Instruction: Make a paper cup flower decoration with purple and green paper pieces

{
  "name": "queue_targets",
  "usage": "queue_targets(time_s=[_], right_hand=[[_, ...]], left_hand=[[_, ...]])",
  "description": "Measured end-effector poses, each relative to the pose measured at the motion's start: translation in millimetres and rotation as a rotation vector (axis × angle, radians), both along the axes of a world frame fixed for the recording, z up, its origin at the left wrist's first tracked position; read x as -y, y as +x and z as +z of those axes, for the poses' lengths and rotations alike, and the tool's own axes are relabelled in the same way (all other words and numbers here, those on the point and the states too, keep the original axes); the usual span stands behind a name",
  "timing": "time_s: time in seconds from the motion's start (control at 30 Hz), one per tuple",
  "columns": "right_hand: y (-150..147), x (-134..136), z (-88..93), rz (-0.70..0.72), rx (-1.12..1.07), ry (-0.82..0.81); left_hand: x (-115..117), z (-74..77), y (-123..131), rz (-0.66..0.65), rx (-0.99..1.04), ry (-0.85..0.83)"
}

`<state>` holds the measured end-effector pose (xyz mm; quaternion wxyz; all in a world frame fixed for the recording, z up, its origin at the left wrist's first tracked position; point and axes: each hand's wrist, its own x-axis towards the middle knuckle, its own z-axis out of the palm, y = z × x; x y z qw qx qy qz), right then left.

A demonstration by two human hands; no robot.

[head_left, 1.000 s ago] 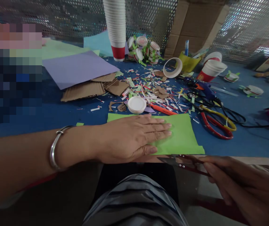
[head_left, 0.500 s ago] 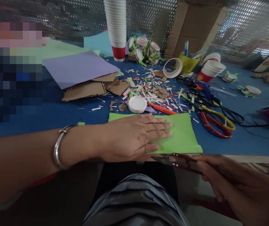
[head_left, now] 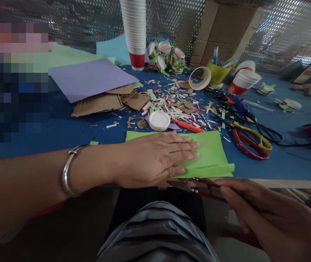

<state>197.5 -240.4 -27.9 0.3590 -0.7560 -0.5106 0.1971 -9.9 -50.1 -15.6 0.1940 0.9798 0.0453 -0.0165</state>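
My left hand (head_left: 155, 156) lies flat, fingers stretched out, on a green sheet of paper (head_left: 212, 149) at the table's front edge. My right hand (head_left: 270, 214) is closed round dark red scissors (head_left: 201, 183), whose blades run along the sheet's near edge. A narrow strip of the green paper (head_left: 215, 169) lifts away along that edge, still joined at the left as far as I can see. A silver bangle (head_left: 68, 171) sits on my left wrist.
Behind the sheet lie a white lid (head_left: 158, 120), an orange pen (head_left: 189, 126), paper scraps (head_left: 172, 100), red and yellow scissors (head_left: 249, 142), a blue glue gun (head_left: 234, 102), cardboard pieces (head_left: 101, 103), a purple sheet (head_left: 90, 78) and a tall stack of cups (head_left: 134, 32).
The scissors and my right hand have moved left along the sheet's near edge, and a thin green strip now stands free there. My left hand stays flat.
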Motion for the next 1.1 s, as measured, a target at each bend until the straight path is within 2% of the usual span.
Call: queue_targets(time_s=[0.2, 0.3, 0.6, 0.87, 1.0, 1.1], right_hand=[[-1.6, -3.5, 2.4, 0.114, 0.173, -0.024], [-6.5, -3.9, 1.1, 0.090, 0.156, -0.027], [-16.2, -7.4, -1.0, 0.171, 0.101, 0.029], [-17.8, -7.2, 0.9, 0.213, 0.212, 0.016], [-17.0, -9.4, 2.9, 0.259, 0.236, 0.037], [-16.6, -11.5, 3.8, 0.270, 0.219, 0.046]], left_hand=[[0.0, -0.5, -2.5, -0.002, -0.006, 0.000], [0.2, -1.3, -2.8, 0.011, 0.020, -0.030], [0.9, 0.2, -2.3, 0.012, 0.018, -0.045], [-1.3, 8.3, 0.2, 0.002, -0.020, -0.093], [-10.3, 14.4, -8.2, -0.017, -0.049, -0.057], [-14.9, 16.3, -21.6, 0.056, -0.053, 0.000]])
